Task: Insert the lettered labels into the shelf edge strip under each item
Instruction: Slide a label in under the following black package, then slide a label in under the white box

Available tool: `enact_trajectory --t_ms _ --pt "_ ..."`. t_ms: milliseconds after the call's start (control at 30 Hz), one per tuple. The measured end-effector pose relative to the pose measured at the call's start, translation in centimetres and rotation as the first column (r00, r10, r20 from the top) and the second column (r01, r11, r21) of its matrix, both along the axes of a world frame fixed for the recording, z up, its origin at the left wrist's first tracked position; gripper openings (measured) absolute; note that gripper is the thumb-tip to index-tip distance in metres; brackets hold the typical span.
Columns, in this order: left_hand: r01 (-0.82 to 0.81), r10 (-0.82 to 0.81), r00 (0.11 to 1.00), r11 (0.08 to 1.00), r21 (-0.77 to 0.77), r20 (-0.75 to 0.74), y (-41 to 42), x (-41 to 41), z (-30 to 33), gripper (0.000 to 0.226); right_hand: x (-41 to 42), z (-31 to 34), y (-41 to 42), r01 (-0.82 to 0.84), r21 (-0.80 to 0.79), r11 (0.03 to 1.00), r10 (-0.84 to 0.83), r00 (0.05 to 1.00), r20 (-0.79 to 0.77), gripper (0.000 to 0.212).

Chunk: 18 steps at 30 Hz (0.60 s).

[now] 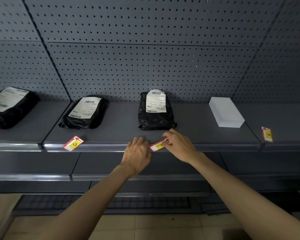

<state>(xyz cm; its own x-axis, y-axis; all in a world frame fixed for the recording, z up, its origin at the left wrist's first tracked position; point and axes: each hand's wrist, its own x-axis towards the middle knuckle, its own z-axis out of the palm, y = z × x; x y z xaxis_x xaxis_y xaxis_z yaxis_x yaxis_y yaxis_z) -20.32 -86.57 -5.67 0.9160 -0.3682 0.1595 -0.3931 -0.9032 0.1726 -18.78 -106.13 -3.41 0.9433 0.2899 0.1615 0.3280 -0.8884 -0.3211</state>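
Two bare forearms are reaching in from the bottom of the view toward the shelf edge strip (100,146), a glossy curved plastic channel that is running along the front lip of the grey metal shelf (121,125). The left hand (137,154) is sitting knuckles-up on the strip, fingers curled and bunched against the left end of the D label (157,146), probably bracing that end so the card is not sliding sideways. The right hand (178,145) is pinching the label's right end between thumb and fingertips; how firm the hold is, I cannot tell. The card is lying tilted across the strip directly in front of the middle black parcel (155,111), not yet seated in the channel by the look of it. It's a thin stiff card: red border, arrow, yellow patch carrying the letter. Further left the C label (73,143) is lying skewed half over the strip, in front of the second black parcel (86,112), so likely staged, not inserted. Another label (266,134) is waiting at far right, letter unreadable. Behind: crinkly black poly bags with white shipping slips, one more parcel at the left edge (9,106), and a smooth white rectangular block (226,112). Perforated grey back panel (145,49) is closing it off.
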Motion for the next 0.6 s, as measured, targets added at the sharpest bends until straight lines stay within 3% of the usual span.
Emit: enact_trajectory --t_ms 300,600 --pt "0.049 -0.048 0.998 0.998 -0.039 0.035 -4.3 2.4 4.4 0.028 -1.9 2.2 -6.3 0.097 -0.108 0.989 -0.079 0.984 0.159 0.041" --pt "0.102 -0.101 0.992 0.995 -0.001 0.080 -18.3 4.3 7.1 0.033 -2.4 3.9 -20.5 0.278 -0.169 0.946 -0.238 0.946 0.220 0.045"
